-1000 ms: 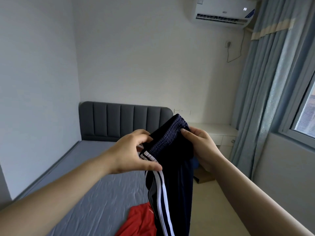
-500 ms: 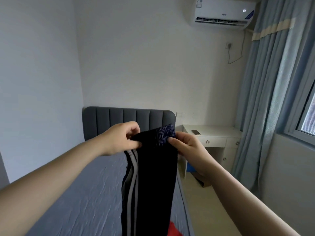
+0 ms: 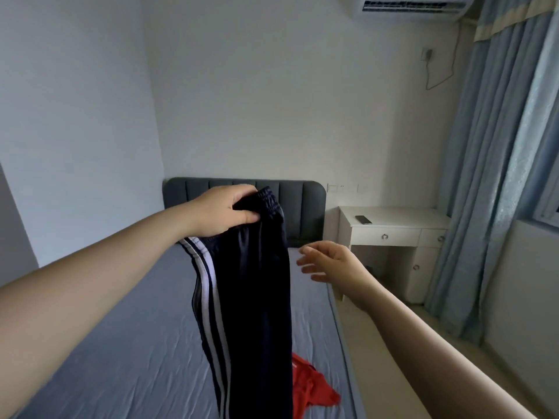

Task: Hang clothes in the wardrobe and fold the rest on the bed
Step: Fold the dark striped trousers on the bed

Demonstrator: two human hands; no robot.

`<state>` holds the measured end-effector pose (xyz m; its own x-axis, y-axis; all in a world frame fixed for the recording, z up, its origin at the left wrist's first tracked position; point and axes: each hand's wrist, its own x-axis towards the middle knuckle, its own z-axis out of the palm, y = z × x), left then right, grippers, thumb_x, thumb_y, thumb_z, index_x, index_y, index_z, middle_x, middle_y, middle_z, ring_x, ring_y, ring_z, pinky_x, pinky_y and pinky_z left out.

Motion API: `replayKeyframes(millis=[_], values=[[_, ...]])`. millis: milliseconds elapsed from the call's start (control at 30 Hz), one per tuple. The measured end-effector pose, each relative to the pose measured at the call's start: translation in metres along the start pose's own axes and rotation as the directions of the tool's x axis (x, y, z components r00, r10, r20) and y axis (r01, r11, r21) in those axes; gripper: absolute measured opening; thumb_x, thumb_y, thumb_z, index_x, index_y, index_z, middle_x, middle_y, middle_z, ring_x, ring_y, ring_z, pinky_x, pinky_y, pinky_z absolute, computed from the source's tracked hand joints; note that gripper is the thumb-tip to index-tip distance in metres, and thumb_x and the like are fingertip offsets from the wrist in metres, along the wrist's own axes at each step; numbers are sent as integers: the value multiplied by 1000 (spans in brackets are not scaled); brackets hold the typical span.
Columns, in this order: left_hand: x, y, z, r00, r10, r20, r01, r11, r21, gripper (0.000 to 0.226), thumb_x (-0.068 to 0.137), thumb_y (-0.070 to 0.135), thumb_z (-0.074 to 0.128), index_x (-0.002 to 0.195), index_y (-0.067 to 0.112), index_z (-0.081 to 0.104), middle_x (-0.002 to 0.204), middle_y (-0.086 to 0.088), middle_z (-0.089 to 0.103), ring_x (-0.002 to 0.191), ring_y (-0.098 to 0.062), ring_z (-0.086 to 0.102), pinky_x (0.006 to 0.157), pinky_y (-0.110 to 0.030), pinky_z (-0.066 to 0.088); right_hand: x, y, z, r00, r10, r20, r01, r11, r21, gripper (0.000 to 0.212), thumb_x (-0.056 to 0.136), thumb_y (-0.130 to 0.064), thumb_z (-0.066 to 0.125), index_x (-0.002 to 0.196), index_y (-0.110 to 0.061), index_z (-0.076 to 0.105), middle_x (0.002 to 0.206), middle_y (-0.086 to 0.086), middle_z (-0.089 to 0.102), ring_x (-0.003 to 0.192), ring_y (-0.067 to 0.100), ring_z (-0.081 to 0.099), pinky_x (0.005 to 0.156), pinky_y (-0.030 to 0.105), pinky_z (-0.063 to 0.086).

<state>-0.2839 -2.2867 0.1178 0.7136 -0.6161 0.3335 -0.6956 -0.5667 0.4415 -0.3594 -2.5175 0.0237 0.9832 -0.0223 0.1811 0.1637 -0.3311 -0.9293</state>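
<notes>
The left hand [image 3: 223,211] is holding track pants [image 3: 257,297] up by the waistband [image 3: 270,200], hanging over the bed [image 3: 121,343]. The right hand [image 3: 329,261] is hovering just right of them, apart. A crumpled garment [image 3: 311,388] is lying on the bed, partly behind the pants. A desk [image 3: 393,235] is standing right of the headboard [image 3: 302,207], with a phone [image 3: 363,219] lying on it.

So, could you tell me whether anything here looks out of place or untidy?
A red garment lies crumpled near the right edge of the bed, partly hidden behind the dark striped trousers that the left hand holds up by the waistband. The right hand is open, touching nothing. Nothing else stands out.
</notes>
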Motion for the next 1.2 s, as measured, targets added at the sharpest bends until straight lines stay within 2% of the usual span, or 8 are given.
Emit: replayKeyframes(millis=[133,333,533,633,767,933,1033,1200], values=[[7,1,-3,1000,1,-24,-2,1000,-24,28,90,25,63,111,41,51,110,24,61,110,-1,55,91,-15,36,-6,44,10,967,237,93,-243,969,52,25,101,-28,46,110,-10,63,108,9,68,98,20,64,93,37,51],[14,13,-5,1000,6,-29,-11,981,-194,29,93,17,60,110,40,54,113,20,64,109,2,58,98,-19,40,0,64,43,907,371,200,-413,879,240,48,100,-47,40,104,-6,65,91,11,59,85,22,54,77,29,45],[12,13,-13,987,-12,-160,53,966,252,21,94,23,55,111,11,52,99,-8,64,94,-27,59,84,-38,46,0,60,49,813,459,359,-531,837,132,65,92,-67,31,84,-10,61,77,7,54,65,16,52,60,25,40],[7,9,-11,982,-49,-182,98,957,272,24,96,24,53,111,6,49,97,-16,62,92,-33,58,85,-44,46,-4,62,49,747,447,492,-585,794,167,68,94,-65,28,94,-5,60,88,11,62,73,20,60,65,25,47],[0,4,-6,977,-104,-184,130,982,137,28,97,27,49,111,3,52,109,-23,63,102,-35,58,94,-50,43,-4,70,65,777,434,455,-570,792,219,60,99,-55,32,111,-4,62,113,17,65,107,28,61,92,33,47],[-8,1,-9,965,-141,-220,136,990,-40,27,98,28,49,116,9,57,115,-12,66,111,-26,59,101,-41,41,-6,76,82,750,526,401,-637,737,225,46,96,-55,39,93,-14,59,89,4,60,84,17,56,77,29,45],[-11,1,-13,970,-134,-201,126,991,-53,27,98,28,50,120,15,58,117,-6,66,115,-21,58,108,-41,36,-6,76,86,728,475,494,-661,677,323,49,93,-61,38,86,-17,60,67,-2,59,65,13,57,73,29,43],[-16,-2,-13,978,-108,-176,94,992,-85,26,98,21,51,120,10,58,119,-6,65,117,-21,57,108,-41,37,1,66,96,683,344,645,-714,500,490,76,83,-72,42,108,-4,66,93,6,65,83,23,64,77,32,48]])
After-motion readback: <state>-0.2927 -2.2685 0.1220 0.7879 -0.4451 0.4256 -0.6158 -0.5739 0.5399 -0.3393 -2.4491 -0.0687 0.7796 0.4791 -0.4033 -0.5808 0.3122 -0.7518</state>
